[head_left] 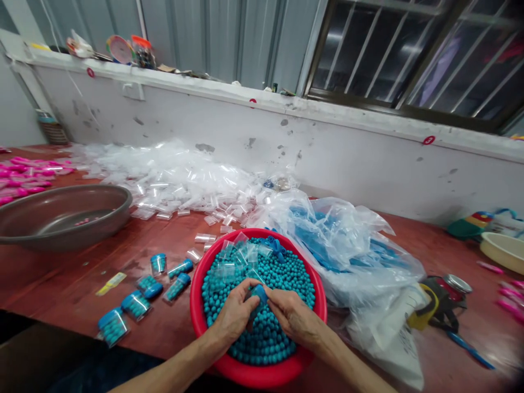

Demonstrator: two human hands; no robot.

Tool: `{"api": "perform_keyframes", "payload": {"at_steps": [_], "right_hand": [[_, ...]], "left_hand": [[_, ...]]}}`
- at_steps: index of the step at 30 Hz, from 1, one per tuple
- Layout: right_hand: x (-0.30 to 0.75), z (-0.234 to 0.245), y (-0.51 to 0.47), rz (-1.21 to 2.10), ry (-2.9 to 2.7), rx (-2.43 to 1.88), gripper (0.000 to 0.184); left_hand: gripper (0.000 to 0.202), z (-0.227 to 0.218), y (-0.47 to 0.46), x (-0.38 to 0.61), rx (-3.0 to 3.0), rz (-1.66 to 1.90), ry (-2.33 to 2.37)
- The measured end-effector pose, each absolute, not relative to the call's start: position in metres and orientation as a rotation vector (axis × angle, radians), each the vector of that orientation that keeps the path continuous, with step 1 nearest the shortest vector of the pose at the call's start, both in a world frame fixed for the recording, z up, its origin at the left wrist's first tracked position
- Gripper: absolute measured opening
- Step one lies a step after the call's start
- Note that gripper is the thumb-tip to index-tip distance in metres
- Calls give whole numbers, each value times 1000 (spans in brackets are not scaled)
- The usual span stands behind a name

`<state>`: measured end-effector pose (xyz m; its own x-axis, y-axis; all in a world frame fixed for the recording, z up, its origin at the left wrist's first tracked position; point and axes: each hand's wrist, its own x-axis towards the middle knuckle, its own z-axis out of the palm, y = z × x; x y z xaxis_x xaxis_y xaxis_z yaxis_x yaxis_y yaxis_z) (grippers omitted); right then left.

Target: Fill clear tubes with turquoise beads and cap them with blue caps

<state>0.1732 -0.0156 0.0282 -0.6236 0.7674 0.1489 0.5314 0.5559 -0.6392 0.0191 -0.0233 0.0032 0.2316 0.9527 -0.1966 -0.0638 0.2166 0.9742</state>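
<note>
A red basin (196,286) heaped with small teal balls (286,273) stands at the table's near edge. Both my hands hover over the balls and meet in the middle. My left hand (234,315) is closed around a small clear tube of teal balls. My right hand (291,315) pinches the blue cap (260,292) at the tube's top. Several empty clear tubes (237,254) lie on the balls at the basin's far side. Left of the basin, several filled, blue-capped tubes (137,303) lie on the red table.
A grey metal basin (61,215) sits at the left, pink pieces (24,174) beyond it. A large heap of clear tubes (172,174) lies by the wall. Plastic bags with blue caps (347,245) lie right of the red basin. A tape roll (456,284) lies further right.
</note>
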Motion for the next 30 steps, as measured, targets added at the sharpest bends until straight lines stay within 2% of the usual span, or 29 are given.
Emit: {"api": "perform_keyframes", "payload": {"at_steps": [2, 5, 8, 10, 13, 16, 18, 20, 22, 27, 30], "right_hand": [[175, 29, -13, 871, -2285, -1070, 24], [184, 32, -7, 1273, -1977, -1160, 20], [190, 30, 0, 1540, -1609, -1219, 28], [189, 26, 2, 1439, -1494, -1275, 32], [178, 19, -3, 1120, -1527, -1363, 34], [167, 13, -17, 944, -1762, -1329, 39], [162, 8, -26, 956, -1927, -1298, 58], [157, 3, -33, 974, -2030, -1317, 87], [153, 1, -37, 942, -2083, -1366, 100], [142, 8, -42, 646, -2104, -1436, 73], [139, 12, -44, 559, -2100, -1418, 70]], "left_hand": [[37, 4, -23, 18, 1080, 906, 1072], [45, 6, -23, 16, 1049, 853, 1002], [45, 6, -24, 16, 1067, 812, 976], [38, 6, -25, 18, 1128, 782, 996], [29, 6, -28, 20, 1227, 819, 1041], [34, 5, -29, 20, 1270, 888, 1084], [39, 4, -29, 20, 1287, 931, 1083], [40, 4, -28, 20, 1287, 1001, 1059], [38, 4, -28, 21, 1250, 1055, 1031], [25, 7, -31, 30, 1075, 1044, 1023], [19, 9, -32, 35, 1055, 1054, 1062]]}}
